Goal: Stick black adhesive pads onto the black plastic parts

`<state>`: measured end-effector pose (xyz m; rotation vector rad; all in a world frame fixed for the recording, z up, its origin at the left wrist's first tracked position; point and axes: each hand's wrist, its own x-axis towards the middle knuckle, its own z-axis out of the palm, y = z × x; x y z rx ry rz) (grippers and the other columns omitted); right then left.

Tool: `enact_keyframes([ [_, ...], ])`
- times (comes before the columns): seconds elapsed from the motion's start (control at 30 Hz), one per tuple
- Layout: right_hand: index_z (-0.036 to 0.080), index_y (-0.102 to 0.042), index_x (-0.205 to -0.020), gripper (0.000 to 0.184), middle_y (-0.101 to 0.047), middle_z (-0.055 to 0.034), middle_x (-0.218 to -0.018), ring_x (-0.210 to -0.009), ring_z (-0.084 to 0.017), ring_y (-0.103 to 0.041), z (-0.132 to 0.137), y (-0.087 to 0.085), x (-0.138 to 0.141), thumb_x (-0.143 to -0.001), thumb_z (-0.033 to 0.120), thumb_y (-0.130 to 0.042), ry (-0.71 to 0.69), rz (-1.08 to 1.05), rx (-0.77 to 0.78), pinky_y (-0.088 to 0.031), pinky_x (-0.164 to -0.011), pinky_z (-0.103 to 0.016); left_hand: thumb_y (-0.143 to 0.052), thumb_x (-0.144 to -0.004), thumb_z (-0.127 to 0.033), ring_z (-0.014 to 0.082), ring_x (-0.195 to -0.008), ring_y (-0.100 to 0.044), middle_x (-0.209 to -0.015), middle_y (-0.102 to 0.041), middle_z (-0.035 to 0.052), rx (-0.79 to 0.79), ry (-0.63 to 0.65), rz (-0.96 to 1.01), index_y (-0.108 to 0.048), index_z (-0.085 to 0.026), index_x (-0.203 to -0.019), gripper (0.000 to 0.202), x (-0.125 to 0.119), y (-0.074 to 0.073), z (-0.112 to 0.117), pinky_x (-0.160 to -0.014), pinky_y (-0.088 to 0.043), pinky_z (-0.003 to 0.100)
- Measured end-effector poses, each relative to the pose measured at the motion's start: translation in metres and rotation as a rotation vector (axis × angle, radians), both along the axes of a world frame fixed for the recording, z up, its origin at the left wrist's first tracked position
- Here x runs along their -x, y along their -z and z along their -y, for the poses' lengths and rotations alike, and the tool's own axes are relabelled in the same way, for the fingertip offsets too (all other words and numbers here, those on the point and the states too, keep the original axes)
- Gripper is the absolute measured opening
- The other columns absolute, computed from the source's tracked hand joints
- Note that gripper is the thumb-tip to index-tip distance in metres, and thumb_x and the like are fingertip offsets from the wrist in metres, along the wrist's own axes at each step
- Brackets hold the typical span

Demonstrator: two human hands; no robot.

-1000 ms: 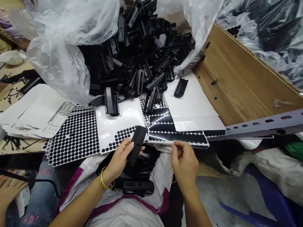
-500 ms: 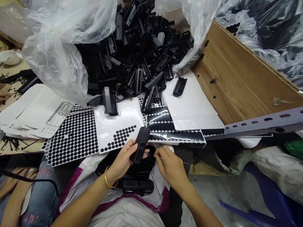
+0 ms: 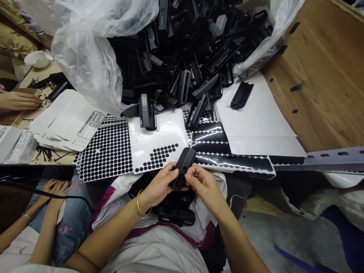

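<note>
A black plastic casing (image 3: 185, 160) with a carbon-fibre pattern is held at a slant by my left hand (image 3: 159, 185), thumb on top and fingers beneath. My right hand (image 3: 207, 189) has its thumb and forefinger pinched together against the casing's right side, near a small round recess. Whatever lies in that pinch is hidden. Just beyond the hands, a white backing sheet (image 3: 156, 125) carries rows of round black stickers along its lower part, and a casing (image 3: 147, 112) rests on its top. Below my hands, more black casings (image 3: 176, 216) lie in a white and purple bag (image 3: 104, 212) on my lap.
Black casings (image 3: 196, 81) are heaped at the back, between clear plastic bags (image 3: 88, 57). Fuller sticker sheets (image 3: 106, 151) and printed white cards (image 3: 68, 117) lie left. White sheets (image 3: 256, 125) and a wooden board (image 3: 321, 79) stand right. Other people's hands (image 3: 21, 101) are at the left.
My right hand has come in to touch the casing; before, it was apart at the right. The view has shifted, so the table's things appear further right. A person's hand shows more at the left.
</note>
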<state>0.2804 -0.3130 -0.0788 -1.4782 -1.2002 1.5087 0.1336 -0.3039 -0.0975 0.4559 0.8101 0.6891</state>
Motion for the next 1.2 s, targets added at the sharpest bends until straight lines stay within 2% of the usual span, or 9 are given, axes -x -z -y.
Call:
enact_keyframes([
  [0.2,0.019,-0.049,-0.064,0.016,-0.047,0.0036,-0.058,-0.053,-0.010,-0.042,-0.001,0.001,0.002,-0.077,0.028,-0.052,-0.012,0.074,-0.020,-0.035,-0.049,-0.022,-0.062,-0.079,-0.036,0.0176,-0.090,-0.062,-0.099,-0.064,0.0043,-0.013,-0.001,-0.044,-0.057,-0.021,-0.106,0.031,0.001,-0.002,-0.001,-0.077,-0.053,0.034],
  [0.4,0.020,-0.050,-0.065,0.014,-0.051,0.0033,-0.058,-0.052,-0.011,-0.049,-0.001,0.003,0.006,-0.077,0.027,-0.052,-0.011,0.112,-0.024,-0.042,-0.050,-0.023,-0.062,-0.078,-0.038,0.0161,-0.086,-0.062,-0.099,-0.064,0.0038,-0.027,-0.018,-0.097,-0.057,-0.021,-0.107,0.034,-0.001,-0.005,-0.001,-0.077,-0.052,0.032],
  [0.73,0.019,-0.051,-0.065,0.013,-0.050,0.0031,-0.057,-0.049,-0.010,-0.048,-0.001,0.012,0.011,-0.076,0.026,-0.053,0.052,0.111,-0.051,-0.044,-0.045,-0.022,-0.062,-0.077,-0.027,0.0206,-0.102,-0.058,-0.113,-0.063,0.0051,0.005,-0.057,-0.054,-0.059,-0.022,-0.113,0.037,0.000,-0.001,0.000,-0.085,-0.048,0.032],
  [0.87,0.019,-0.052,-0.065,0.013,-0.051,0.0029,-0.058,-0.049,-0.010,-0.049,-0.002,0.013,0.011,-0.076,0.027,-0.054,0.077,0.104,-0.048,-0.044,-0.046,-0.023,-0.065,-0.074,-0.021,0.0235,-0.115,-0.052,-0.124,-0.057,0.0064,-0.088,-0.021,-0.079,-0.054,-0.022,-0.119,0.046,0.000,-0.001,0.001,-0.094,-0.044,0.033],
  [1.0,0.019,-0.052,-0.065,0.012,-0.052,0.0027,-0.058,-0.051,-0.011,-0.050,-0.003,0.012,0.011,-0.076,0.026,-0.054,0.070,0.112,-0.045,-0.044,-0.049,-0.024,-0.064,-0.076,-0.018,0.0237,-0.130,-0.038,-0.139,-0.045,0.0067,-0.212,-0.014,-0.129,-0.045,-0.023,-0.129,0.057,0.002,0.002,0.003,-0.107,-0.030,0.036],
  [1.1,0.020,-0.051,-0.066,0.013,-0.052,0.0024,-0.058,-0.050,-0.011,-0.049,-0.001,0.012,0.014,-0.077,0.026,-0.053,0.048,0.157,-0.078,-0.041,-0.049,-0.024,-0.060,-0.078,-0.016,0.0217,-0.134,-0.031,-0.145,-0.038,0.0054,-0.290,-0.009,-0.149,-0.039,-0.023,-0.134,0.061,0.002,0.005,0.004,-0.112,-0.022,0.035],
  [1.2,0.021,-0.048,-0.067,0.012,-0.052,0.0024,-0.058,-0.051,-0.011,-0.048,0.003,0.013,0.018,-0.078,0.024,-0.050,0.026,0.264,-0.155,-0.038,-0.049,-0.024,-0.060,-0.078,-0.015,0.0203,-0.136,-0.029,-0.146,-0.037,0.0037,-0.331,-0.036,-0.183,-0.039,-0.024,-0.135,0.062,0.000,0.007,0.006,-0.113,-0.020,0.033],
])
